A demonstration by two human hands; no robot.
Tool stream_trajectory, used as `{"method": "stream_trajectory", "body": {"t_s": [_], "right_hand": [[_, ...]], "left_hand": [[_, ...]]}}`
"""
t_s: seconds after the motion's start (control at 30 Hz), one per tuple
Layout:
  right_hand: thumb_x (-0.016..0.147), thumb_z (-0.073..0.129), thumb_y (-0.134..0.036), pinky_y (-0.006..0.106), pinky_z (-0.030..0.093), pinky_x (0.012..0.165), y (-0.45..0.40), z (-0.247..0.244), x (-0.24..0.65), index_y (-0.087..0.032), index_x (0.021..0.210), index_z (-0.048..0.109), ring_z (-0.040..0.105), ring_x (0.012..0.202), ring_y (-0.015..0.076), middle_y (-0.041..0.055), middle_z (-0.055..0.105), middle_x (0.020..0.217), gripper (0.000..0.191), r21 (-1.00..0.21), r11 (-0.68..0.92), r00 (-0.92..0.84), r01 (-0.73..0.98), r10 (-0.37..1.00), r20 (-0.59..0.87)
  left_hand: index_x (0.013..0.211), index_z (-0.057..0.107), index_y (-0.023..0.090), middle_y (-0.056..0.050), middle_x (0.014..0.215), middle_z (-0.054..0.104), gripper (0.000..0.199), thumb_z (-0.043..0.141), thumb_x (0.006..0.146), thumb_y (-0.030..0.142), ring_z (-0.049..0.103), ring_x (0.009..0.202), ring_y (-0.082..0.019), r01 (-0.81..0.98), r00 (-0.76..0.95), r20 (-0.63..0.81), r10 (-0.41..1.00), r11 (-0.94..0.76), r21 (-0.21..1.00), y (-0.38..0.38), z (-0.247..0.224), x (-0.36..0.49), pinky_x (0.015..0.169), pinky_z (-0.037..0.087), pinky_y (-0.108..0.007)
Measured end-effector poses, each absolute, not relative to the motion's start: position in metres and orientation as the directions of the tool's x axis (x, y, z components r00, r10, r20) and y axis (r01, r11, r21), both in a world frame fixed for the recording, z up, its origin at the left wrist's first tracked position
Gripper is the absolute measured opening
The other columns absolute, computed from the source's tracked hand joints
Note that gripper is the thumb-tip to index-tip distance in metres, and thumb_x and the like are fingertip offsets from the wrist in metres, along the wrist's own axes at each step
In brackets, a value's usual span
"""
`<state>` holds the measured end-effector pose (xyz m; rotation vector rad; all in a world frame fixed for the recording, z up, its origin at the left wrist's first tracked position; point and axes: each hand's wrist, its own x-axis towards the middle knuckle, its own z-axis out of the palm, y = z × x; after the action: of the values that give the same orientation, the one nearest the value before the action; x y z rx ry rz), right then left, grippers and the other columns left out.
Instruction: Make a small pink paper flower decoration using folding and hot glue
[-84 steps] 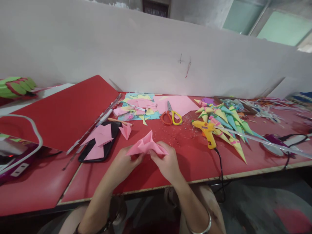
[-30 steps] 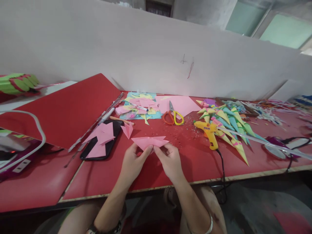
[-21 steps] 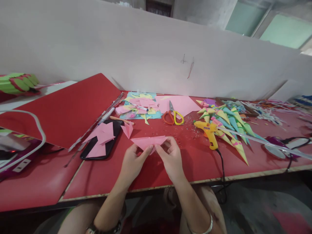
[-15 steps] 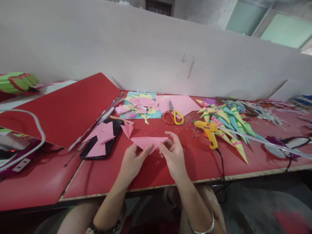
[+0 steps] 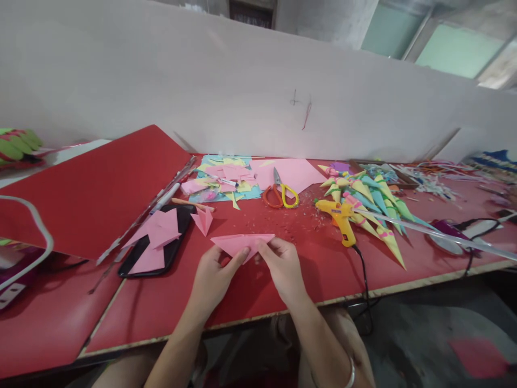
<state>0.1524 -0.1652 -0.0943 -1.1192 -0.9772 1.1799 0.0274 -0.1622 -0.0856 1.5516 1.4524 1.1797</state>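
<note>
A folded piece of pink paper (image 5: 236,243), roughly triangular with its long edge away from me, is held just above the red table. My left hand (image 5: 214,277) pinches it from the left, thumb on the near face. On the right side, my right hand (image 5: 283,264) grips it between thumb and fingers. Beyond my left hand lies a smaller folded pink paper piece (image 5: 202,220). Several pink paper pieces (image 5: 161,231) rest on a black tray (image 5: 177,250) to the left.
Scissors (image 5: 278,194) with red and yellow handles lie beyond my hands, near paper scraps (image 5: 230,175). A yellow glue gun (image 5: 343,221) with a trailing cord is at right, beside several paper cones (image 5: 375,199). A red board (image 5: 97,188) leans at left.
My right fingers, raised off the paper earlier, now curl down onto its right end. The view has shifted slightly.
</note>
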Motion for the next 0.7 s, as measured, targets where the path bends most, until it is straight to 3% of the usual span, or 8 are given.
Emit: {"method": "stream_trajectory", "body": {"t_s": [0.7], "right_hand": [[0.079, 0.049, -0.038, 0.022, 0.041, 0.050, -0.1672, -0.0919, 0.1601, -0.017, 0.050, 0.054, 0.054, 0.047, 0.0118, 0.0000, 0.055, 0.045, 0.036, -0.997, 0.079, 0.121, 0.016, 0.989, 0.080]], "left_hand": [[0.069, 0.064, 0.016, -0.006, 0.074, 0.073, 0.022, 0.059, 0.068, 0.037, 0.067, 0.073, -0.024, 0.348, -0.030, 0.134, 0.991, -0.115, 0.930, -0.1625, -0.0822, 0.0278, 0.068, 0.052, -0.031]]}}
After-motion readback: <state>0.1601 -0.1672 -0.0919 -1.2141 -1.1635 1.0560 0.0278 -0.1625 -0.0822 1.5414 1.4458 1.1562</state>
